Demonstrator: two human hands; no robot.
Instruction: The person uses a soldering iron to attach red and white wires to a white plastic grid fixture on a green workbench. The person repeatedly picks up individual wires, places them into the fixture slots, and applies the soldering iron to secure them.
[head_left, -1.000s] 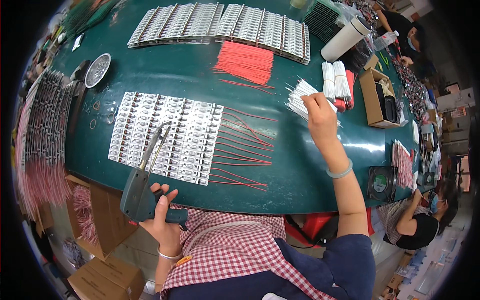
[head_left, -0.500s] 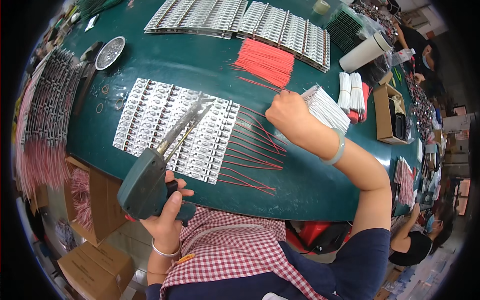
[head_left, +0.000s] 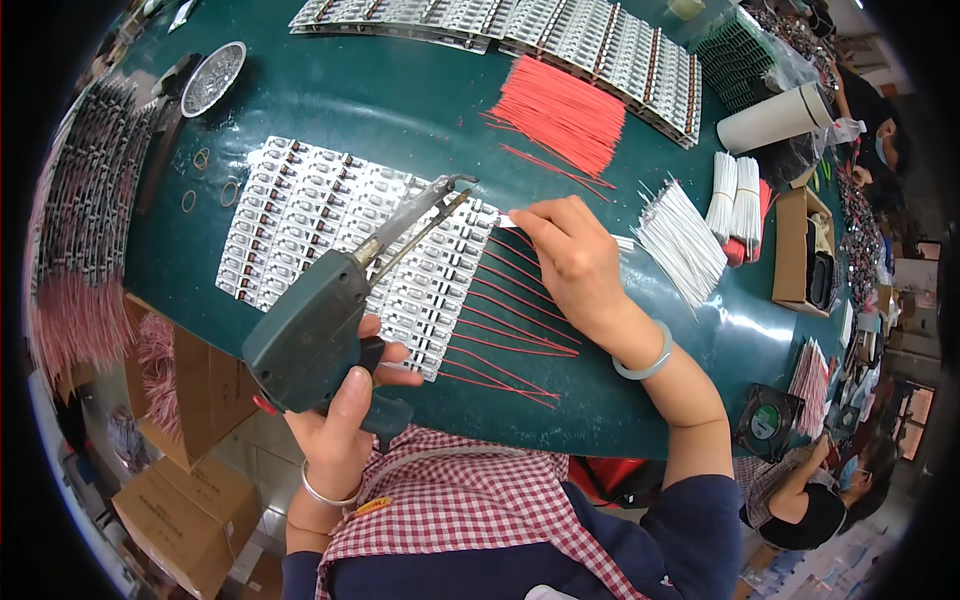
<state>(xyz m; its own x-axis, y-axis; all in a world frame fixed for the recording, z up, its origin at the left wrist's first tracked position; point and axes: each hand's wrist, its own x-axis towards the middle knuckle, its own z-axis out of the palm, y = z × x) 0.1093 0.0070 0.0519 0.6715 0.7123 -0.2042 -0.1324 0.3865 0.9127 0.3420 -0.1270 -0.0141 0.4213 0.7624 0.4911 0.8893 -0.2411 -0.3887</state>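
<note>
My left hand (head_left: 340,420) is wrapped round the grip of a dark green soldering gun (head_left: 305,325). Its tip reaches over the upper right corner of a panel of small circuit boards (head_left: 330,215) with rows of silvery parts. Beside that corner, my right hand (head_left: 575,260) pinches white wires (head_left: 625,243); a white end shows at the fingertips, and how many there are is hidden. Several red wires (head_left: 520,317) stick out from the panel's right edge, partly under my right hand.
Behind the panel lie a pile of red wires (head_left: 560,115) and stacked board panels (head_left: 610,55). Loose white wires (head_left: 682,240), a white bottle (head_left: 775,118) and a cardboard box (head_left: 800,245) are on the right. A metal dish (head_left: 213,80) and wired boards (head_left: 90,220) stand left.
My right hand has moved from the red wire pile down and left to the panel's corner, now with white wires. The soldering gun's tip has shifted right and up toward that corner.
</note>
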